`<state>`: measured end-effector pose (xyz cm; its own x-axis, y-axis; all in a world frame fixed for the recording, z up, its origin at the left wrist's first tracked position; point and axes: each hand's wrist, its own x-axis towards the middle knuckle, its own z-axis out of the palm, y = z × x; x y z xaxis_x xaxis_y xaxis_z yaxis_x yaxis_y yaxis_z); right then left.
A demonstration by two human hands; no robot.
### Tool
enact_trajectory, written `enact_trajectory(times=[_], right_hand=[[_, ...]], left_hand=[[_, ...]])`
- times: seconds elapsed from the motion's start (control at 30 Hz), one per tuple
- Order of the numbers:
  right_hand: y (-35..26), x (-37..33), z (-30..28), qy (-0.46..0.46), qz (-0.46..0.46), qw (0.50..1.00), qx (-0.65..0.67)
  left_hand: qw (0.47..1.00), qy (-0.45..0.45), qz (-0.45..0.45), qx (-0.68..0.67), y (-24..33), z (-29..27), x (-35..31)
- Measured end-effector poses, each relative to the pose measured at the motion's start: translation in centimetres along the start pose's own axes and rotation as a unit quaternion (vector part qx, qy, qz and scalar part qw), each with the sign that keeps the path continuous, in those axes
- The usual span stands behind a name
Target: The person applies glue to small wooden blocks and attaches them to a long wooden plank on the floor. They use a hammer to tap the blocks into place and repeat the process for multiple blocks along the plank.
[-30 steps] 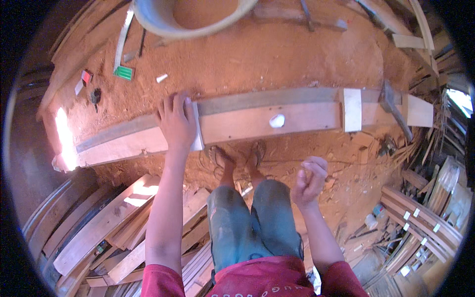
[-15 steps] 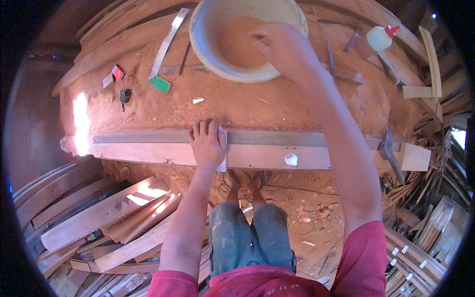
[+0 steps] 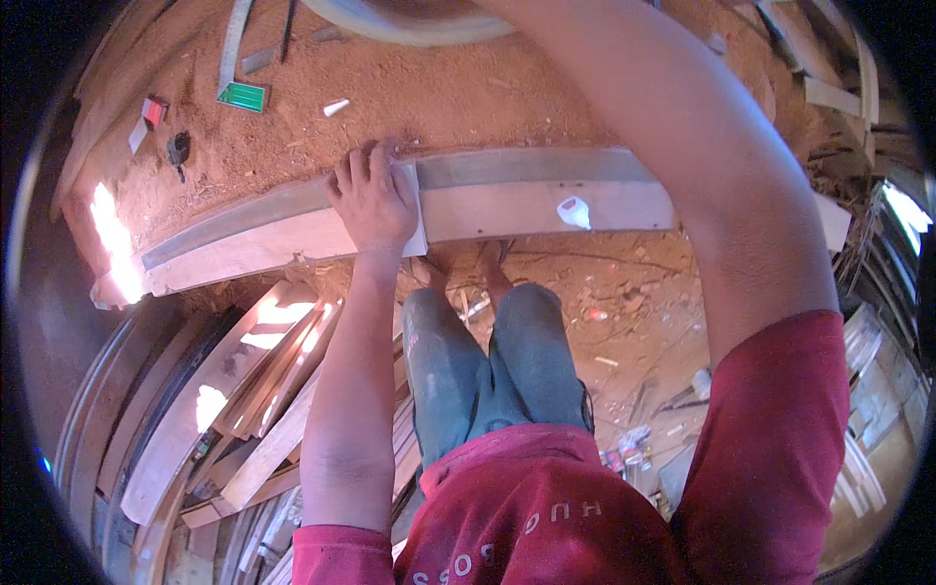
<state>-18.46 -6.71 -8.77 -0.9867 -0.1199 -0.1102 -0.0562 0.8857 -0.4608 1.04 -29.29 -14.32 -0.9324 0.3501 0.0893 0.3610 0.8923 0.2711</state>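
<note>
My left hand [image 3: 375, 203] lies over the long wooden beam [image 3: 526, 207], its fingers bent across the beam's far grey edge. Under and beside its thumb side is a thin pale flat piece [image 3: 418, 222], held against the beam; part of it is hidden by the hand. My right arm [image 3: 712, 136] stretches up and away past the top of the picture, so the right hand is out of sight. That arm passes near a large whitish basin [image 3: 419, 36], of which only the near rim shows. A small white cup-shaped thing [image 3: 573, 212] rests on the beam.
On the dusty bench lie a try square with a green handle [image 3: 242, 96], a small white cone [image 3: 335, 107], a black object [image 3: 177, 151] and a red-and-white object [image 3: 152, 112]. Stacked boards [image 3: 205, 419] fill the lower left. Scraps litter the floor [image 3: 624, 292].
The view has shifted, and the basin has moved mostly out of the top. My right hand, over the basin before, has left the picture. My left hand stays on the pale piece.
</note>
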Motion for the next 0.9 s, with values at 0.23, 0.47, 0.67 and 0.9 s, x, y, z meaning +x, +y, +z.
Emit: enact_trajectory(times=[0.23,0.47,0.67,0.9], right_hand=[[0.9,0.7,-1.3,-0.002,0.006,1.0,-0.005],[-0.3,-0.8,-5.2,0.076,-0.011,0.997,0.019],[-7.0,-14.8,-11.0,0.225,0.027,0.952,0.205],[-16.8,-26.7,1.8,0.296,0.291,0.881,0.226]], left_hand=[[0.999,0.0,0.024,-0.023,0.7,0.8,0.2],[0.999,-0.005,0.029,-0.02,-0.2,1.0,-0.1],[0.999,-0.009,0.028,-0.03,0.1,1.0,0.0],[0.977,0.079,0.032,-0.193,-4.0,1.0,0.3]])
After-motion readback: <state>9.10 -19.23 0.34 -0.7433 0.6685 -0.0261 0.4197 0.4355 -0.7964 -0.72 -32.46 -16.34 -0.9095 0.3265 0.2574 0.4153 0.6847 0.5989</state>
